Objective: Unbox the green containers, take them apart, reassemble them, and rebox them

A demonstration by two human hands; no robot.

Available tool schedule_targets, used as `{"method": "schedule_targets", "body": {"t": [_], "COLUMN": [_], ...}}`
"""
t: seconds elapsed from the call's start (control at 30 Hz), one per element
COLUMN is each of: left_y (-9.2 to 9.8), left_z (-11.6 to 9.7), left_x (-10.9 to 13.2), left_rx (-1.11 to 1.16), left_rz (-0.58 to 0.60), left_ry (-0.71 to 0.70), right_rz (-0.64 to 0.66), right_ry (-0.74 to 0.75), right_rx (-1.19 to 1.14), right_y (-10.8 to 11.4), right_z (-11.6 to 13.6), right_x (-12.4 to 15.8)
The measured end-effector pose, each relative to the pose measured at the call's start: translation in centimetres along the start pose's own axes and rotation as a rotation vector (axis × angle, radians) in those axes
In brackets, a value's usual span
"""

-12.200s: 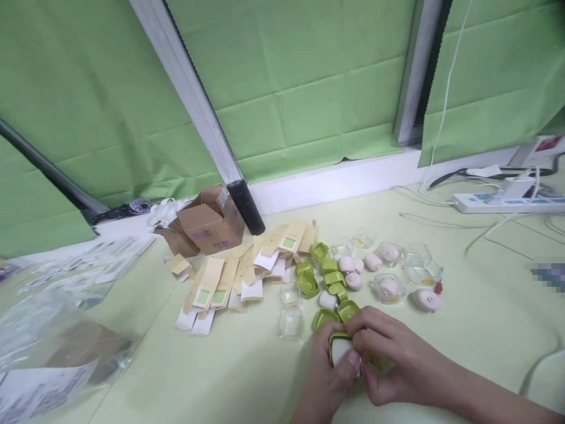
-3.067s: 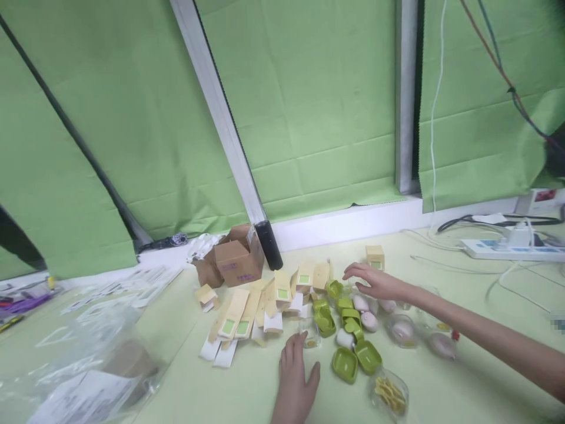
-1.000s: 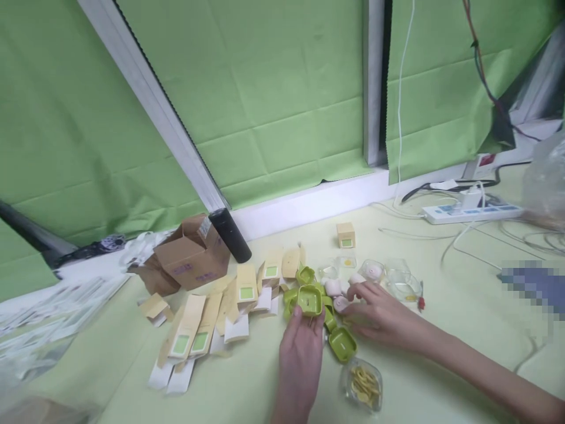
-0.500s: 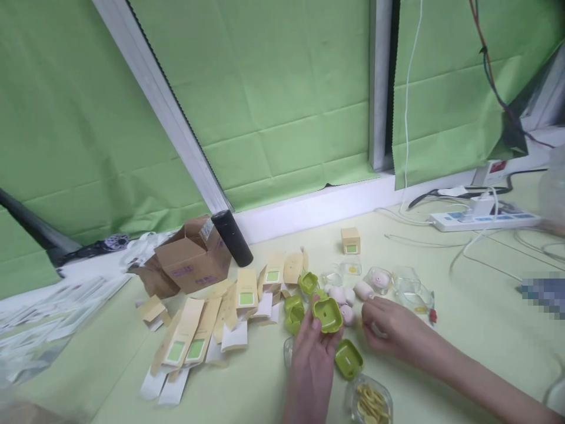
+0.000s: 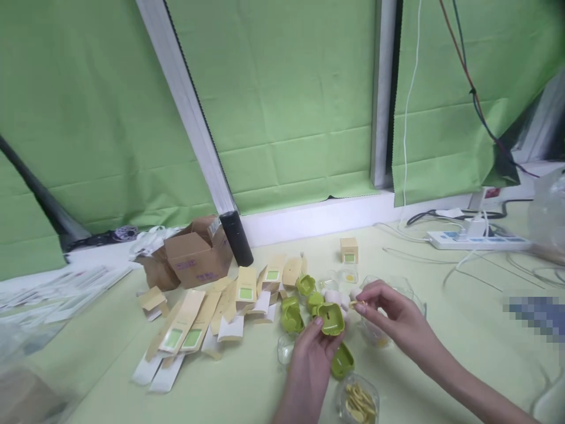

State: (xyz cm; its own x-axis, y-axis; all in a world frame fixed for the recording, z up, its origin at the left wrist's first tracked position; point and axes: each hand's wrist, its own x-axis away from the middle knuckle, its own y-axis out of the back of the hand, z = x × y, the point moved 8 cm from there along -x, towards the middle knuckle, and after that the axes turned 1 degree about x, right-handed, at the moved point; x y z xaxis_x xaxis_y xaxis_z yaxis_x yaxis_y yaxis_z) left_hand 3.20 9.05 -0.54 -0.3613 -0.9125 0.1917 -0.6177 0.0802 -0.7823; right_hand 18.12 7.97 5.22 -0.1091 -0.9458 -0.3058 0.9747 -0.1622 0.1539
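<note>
In the head view, the left hand (image 5: 311,356) grips a green square shell (image 5: 338,323), its slotted hollow facing the camera. Just beside it, the right hand (image 5: 395,312) pinches a small yellow strip (image 5: 354,303) (partly hidden), above a clear container (image 5: 373,388) of yellow pieces (image 5: 359,401).

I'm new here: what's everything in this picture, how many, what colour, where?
Table: one, pale green, across the bottom
Curtains: several, green, behind it
Cardboard box: one, brown, back left
Cylinder: one, black, beside the box
White sheets: several, white, far left
Power strip: one, white, back right
Tan cartons: many, tan, mostly left of centre
Clear containers: several, colourless, around the centre
Pink pieces: several, pale, centre
Yellow strips: several, yellow, in a clear tub, front
Loose green parts: at least four, green, centre
Held green part: one, green, centre
Small yellow piece: one, yellow, beside that part
Left hand: one, holding the green part
Right hand: one, pinching the yellow piece
</note>
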Motion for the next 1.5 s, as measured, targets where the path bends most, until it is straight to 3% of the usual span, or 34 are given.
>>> {"method": "schedule_targets", "body": {"t": [0.13, 0.33, 0.63, 0.83, 0.97, 1.1, 1.23, 1.37, 1.5], "left_y": [-0.7, -2.2, -0.7, -0.3, -0.2, -0.6, -0.2, 0.2, -0.1], "left_z": [0.1, 0.9, 1.0, 0.9, -0.3, -0.9, -0.2, 0.4, -0.4], "left_x": [0.4, 1.1, 0.3, 0.3, 0.3, 0.0, -0.3, -0.2, 0.4], "left_rx": [-0.061, -0.203, -0.275, -0.336, -0.400, -0.543, -0.526, -0.510, -0.536], "left_rz": [0.080, 0.202, 0.127, 0.079, 0.031, 0.079, 0.126, 0.167, 0.157], "left_ry": [-0.023, 0.006, -0.055, -0.062, -0.093, -0.110, -0.098, -0.096, -0.121], "right_rz": [0.033, 0.016, 0.072, 0.077, 0.072, 0.203, 0.283, 0.450, 0.386], "right_ry": [0.087, 0.205, 0.425, 0.419, 0.262, 0.153, 0.249, 0.331, 0.418], "right_rx": [0.064, 0.362, 0.513, 0.484, 0.423, 0.342, 0.280, 0.326, 0.325], "right_y": [-1.0, -1.6, -2.6, -2.7, -2.1, -2.3, -2.3, -3.4, -3.3], "right_z": [0.8, 1.4, 2.4, 2.5, 2.0, 2.0, 3.7, 4.2, 4.9], "right_x": [0.8, 1.7, 2.2, 2.3, 1.8, 1.8, 2.3, 3.0, 3.4]}}
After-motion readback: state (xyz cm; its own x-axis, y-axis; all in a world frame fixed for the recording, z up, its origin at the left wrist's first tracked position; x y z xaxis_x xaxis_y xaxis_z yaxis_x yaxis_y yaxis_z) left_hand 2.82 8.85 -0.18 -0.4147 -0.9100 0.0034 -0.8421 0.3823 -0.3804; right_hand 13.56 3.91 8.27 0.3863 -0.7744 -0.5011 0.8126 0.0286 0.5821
